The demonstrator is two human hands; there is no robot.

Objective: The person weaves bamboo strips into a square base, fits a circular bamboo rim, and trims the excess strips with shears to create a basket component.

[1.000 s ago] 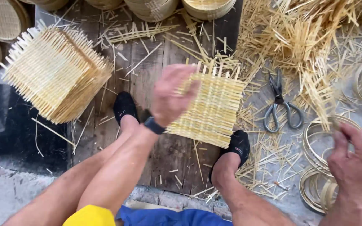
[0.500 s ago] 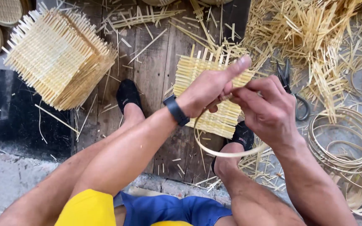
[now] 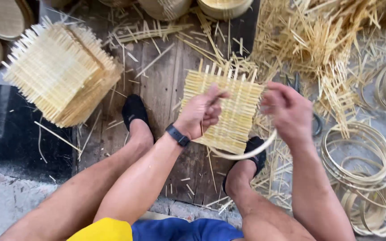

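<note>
Head view: the left hand point(image 3: 200, 112) and right hand point(image 3: 288, 111), fingers closed, grip a thin bamboo hoop point(image 3: 246, 151) above a woven bamboo mat point(image 3: 235, 111). The hoop's long axis runs left to right between both shoes, with bare wooden boards point(image 3: 161, 85) to the left and scissors point(image 3: 314, 120) and straw crowding the right.

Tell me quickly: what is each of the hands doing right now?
Left hand: closed on the bamboo ring, over the woven mat.
Right hand: closed on the same ring's other side.

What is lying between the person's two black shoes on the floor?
In the head view, a square woven bamboo mat lies on the wooden boards between the left shoe and the right shoe.
</note>
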